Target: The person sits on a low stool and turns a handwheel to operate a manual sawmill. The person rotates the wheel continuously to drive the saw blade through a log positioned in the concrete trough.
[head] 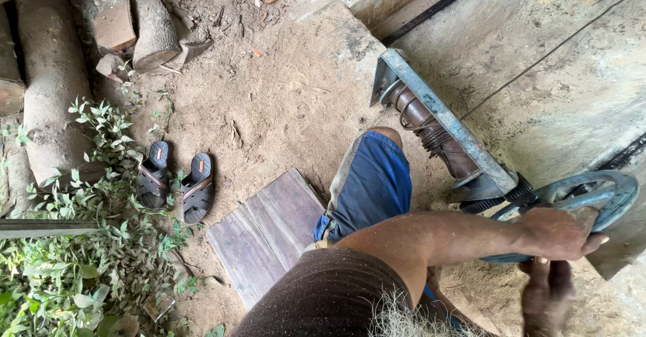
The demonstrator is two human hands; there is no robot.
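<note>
Both hands (555, 256) gripping blue metal handwheel (609, 199)

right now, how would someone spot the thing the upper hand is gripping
Follow the grey concrete slab down its blue metal frame to the right edge. There one hand grips a round blue-grey handwheel, the only ring-shaped part.

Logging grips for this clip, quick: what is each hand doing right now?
Left hand: closed over the rim of the blue-grey metal handwheel.
Right hand: below the wheel, blurred; cannot tell whether open, closed, or holding anything.
</note>
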